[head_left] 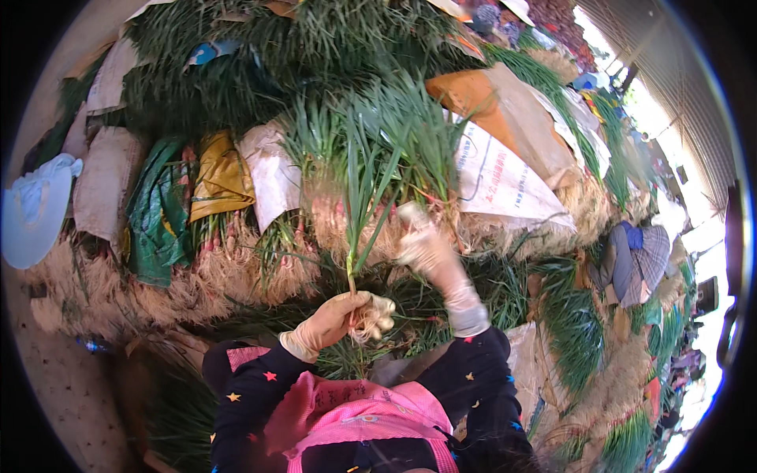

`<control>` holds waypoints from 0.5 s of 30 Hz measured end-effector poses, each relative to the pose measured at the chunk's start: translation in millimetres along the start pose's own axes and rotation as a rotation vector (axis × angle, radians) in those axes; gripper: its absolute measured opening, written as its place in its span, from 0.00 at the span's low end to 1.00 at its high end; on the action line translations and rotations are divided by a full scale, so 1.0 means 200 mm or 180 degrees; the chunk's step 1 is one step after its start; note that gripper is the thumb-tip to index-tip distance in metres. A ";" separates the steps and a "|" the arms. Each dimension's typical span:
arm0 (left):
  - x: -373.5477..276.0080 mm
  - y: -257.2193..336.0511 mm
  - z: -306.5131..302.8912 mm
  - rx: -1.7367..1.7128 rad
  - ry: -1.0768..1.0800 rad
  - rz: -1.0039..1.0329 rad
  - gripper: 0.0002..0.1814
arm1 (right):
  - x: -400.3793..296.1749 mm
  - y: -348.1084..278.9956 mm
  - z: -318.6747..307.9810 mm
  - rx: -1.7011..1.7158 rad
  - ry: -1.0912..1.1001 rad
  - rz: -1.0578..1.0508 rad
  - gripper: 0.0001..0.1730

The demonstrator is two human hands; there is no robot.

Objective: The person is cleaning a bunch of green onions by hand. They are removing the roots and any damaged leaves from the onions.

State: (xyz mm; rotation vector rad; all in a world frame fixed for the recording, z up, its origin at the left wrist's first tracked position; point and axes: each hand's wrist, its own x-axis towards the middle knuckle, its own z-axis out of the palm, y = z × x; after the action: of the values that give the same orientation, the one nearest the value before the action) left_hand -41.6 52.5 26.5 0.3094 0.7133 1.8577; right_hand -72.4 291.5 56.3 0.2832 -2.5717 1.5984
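My left hand [331,319], in a pale thin glove, grips a green garlic plant [353,260] by its lower stem. The plant stands upright, its flat leaves pointing away from me and its pale roots [362,324] hanging by my fingers. To the right, my gloved right hand [434,260] is raised and blurred by motion. Its fingers are near the roots of a row of green garlic [378,136], and whether they hold anything is not distinguishable. Those plants lie with leaves away from me and tangled roots [331,219] towards me.
Woven sacks cover neighbouring bundles: a green sack [157,219], a yellow sack [222,177] and a white printed sack [502,171]. Loose leaves [414,301] lie before my lap. A pale blue item [38,207] hangs at the far left. Another person [636,254] is at the right.
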 end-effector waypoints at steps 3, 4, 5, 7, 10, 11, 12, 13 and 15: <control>-0.04 -0.04 0.05 -0.0237 0.0080 -0.0510 0.21 | -0.13 -0.06 0.32 0.1304 -0.1227 0.0019 0.23; -0.04 -0.06 0.03 -0.0204 -0.0201 -0.0570 0.20 | -0.18 -0.14 0.38 0.1273 -0.1209 -0.0502 0.21; -0.04 -0.09 0.02 -0.0279 -0.0176 -0.0487 0.19 | -0.22 -0.16 0.41 0.2088 -0.1305 0.0025 0.17; -0.05 -0.06 0.05 -0.0588 0.0055 -0.0571 0.19 | -0.26 -0.16 0.42 0.1667 -0.0872 0.0983 0.15; 0.01 -0.10 0.01 -0.0594 0.0592 -0.0565 0.17 | -0.23 -0.10 0.36 -0.1619 0.0291 -0.0825 0.23; 0.05 -0.11 0.01 -0.0649 0.0750 -0.0496 0.17 | -0.23 -0.09 0.35 -0.1914 0.0497 -0.0888 0.22; 0.07 -0.10 0.04 -0.0764 0.0749 -0.0363 0.17 | -0.24 -0.09 0.35 -0.1807 0.0760 -0.0822 0.23; 0.08 -0.08 0.07 -0.0879 0.0752 -0.0228 0.17 | -0.24 -0.08 0.34 -0.1850 0.0855 -0.0771 0.23; 0.10 -0.06 0.10 -0.0585 0.0765 -0.0148 0.20 | -0.21 -0.08 0.32 -0.1919 0.1036 -0.0678 0.23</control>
State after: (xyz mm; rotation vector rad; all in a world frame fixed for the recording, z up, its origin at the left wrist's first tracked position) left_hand -29.4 80.9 32.1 -0.0498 0.6981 1.9188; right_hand -26.6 231.9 33.5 0.2074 -2.5089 0.6812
